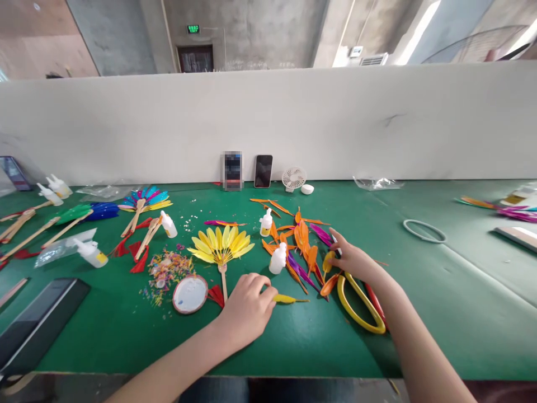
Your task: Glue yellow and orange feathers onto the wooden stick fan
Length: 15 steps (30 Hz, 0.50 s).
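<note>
- Left hand (pixel 250 307): pinching slender yellow feather (pixel 286 299), quill outward, over green desk (pixel 319 355); light grip advised.
- Right hand (pixel 351 259): closure unclear, at yellow-and-red loop-handled scissors (pixel 350 315); fingers best through loops.

Two bare forearms reach in from the lower edge, the left arm (pixel 184 355) angling right, the right arm (pixel 419 336) slanting left. The left hand (pixel 249 302) is back-up, knuckles raised, fingers bent toward the thumb. The right hand (pixel 350 257), farther forward, points its index finger ahead, thumb apart.
</note>
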Motion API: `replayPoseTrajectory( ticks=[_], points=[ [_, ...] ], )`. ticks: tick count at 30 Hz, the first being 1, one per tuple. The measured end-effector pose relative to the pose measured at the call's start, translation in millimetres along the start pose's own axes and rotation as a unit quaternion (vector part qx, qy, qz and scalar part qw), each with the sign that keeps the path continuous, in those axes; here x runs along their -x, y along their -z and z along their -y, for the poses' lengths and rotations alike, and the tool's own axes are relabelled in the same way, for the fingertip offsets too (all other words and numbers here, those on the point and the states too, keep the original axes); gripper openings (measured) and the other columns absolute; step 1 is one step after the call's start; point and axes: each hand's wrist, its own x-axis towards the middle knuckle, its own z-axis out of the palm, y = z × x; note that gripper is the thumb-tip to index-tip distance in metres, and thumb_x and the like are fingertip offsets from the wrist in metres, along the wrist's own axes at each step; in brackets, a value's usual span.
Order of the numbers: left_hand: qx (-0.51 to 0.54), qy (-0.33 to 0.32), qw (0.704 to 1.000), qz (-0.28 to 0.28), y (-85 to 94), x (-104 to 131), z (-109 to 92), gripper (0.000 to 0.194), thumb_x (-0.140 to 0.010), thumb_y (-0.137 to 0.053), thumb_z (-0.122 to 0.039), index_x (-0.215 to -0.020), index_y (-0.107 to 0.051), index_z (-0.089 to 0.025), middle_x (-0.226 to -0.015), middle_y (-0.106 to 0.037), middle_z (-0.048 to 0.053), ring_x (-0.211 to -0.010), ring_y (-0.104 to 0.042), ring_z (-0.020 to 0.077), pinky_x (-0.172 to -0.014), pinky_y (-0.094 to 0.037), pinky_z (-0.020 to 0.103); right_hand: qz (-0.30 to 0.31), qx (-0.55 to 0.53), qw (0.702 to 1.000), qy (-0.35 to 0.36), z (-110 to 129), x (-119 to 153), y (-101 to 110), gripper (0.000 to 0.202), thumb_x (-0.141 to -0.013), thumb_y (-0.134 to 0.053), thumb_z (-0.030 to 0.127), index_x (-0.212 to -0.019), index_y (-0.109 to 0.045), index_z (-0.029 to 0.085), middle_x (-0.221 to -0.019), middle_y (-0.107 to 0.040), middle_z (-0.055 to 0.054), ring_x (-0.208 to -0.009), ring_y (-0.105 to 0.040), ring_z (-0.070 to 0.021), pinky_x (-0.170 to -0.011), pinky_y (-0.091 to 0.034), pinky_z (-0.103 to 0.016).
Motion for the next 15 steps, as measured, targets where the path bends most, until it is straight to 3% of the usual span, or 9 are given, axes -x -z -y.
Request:
replayPoseTrajectory(
  ticks=[4, 9, 15],
  points=[
    [0.031, -0.005, 0.999, -0.039, 4.2, 1.2, -0.9, 0.011, -0.079, -0.047, -0.012, -0.081, -0.058, -0.015, -0.084, -0.061, 0.006, -0.082, -0.056, 0.0198, -0.072, -0.048, 0.034, -0.015, 0.009, 1.000, 0.011, 5.1, 3.2, -8.7, 0.070, -0.063, -0.045, 0.009, -0.132, -0.033, 0.014, -0.077, -0.065, -0.003, -0.074, -0.063, -0.0198, -0.068, -0.045, -0.027],
    [0.084, 0.018, 0.995, -0.044, 10.5, 2.9, -1.0, 0.013, -0.081, -0.045, -0.013, -0.082, -0.058, -0.017, -0.082, -0.063, 0.004, -0.080, -0.056, 0.0173, -0.072, -0.047, 0.032, -0.040, 0.006, 0.999, 0.027, 4.0, 3.1, -7.7, 0.072, -0.059, -0.037, 0.002, -0.130, -0.035, 0.009, -0.055, -0.058, 0.001, -0.059, -0.059, -0.0189, -0.059, -0.043, -0.026],
    [0.132, 0.040, 0.989, -0.049, 19.8, 3.1, -0.1, 0.016, -0.084, -0.043, -0.014, -0.082, -0.058, -0.017, -0.080, -0.063, 0.004, -0.080, -0.057, 0.0156, -0.073, -0.047, 0.030, -0.029, -0.004, 0.998, 0.057, 0.7, 4.7, -5.5, 0.071, -0.060, -0.041, 0.007, -0.130, -0.036, 0.014, -0.067, -0.061, -0.002, -0.065, -0.059, -0.0186, -0.063, -0.044, -0.027]
  ],
)
